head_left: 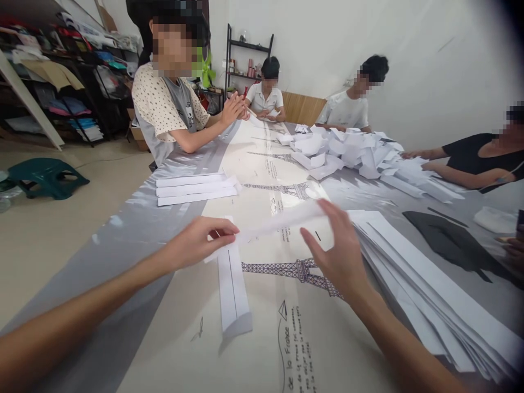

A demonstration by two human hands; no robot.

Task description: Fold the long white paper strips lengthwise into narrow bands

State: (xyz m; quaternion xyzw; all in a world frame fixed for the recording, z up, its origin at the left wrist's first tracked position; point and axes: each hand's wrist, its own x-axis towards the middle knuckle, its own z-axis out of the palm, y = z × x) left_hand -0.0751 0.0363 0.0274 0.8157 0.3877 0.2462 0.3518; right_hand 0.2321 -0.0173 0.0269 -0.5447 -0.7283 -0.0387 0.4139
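White, thin paper strip [282,219] spanned my remote view's centre; towards seven o'clock lay a black-lined white paper band [233,289]. My bare right hand [341,256] gaped wide, contact unclear; my bare left hand [210,238] pinched the strip, seemingly steadying it.

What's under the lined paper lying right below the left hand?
The paper lies on the tablecloth; a printed tower reaches its right edge. Whatever's directly beneath is covered.

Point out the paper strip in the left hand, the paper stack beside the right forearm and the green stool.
Paper strip [278,221]: head view, blurred middle of its length.
Paper stack [429,274]: head view, its top sheets.
Green stool [39,169]: head view, its seat.
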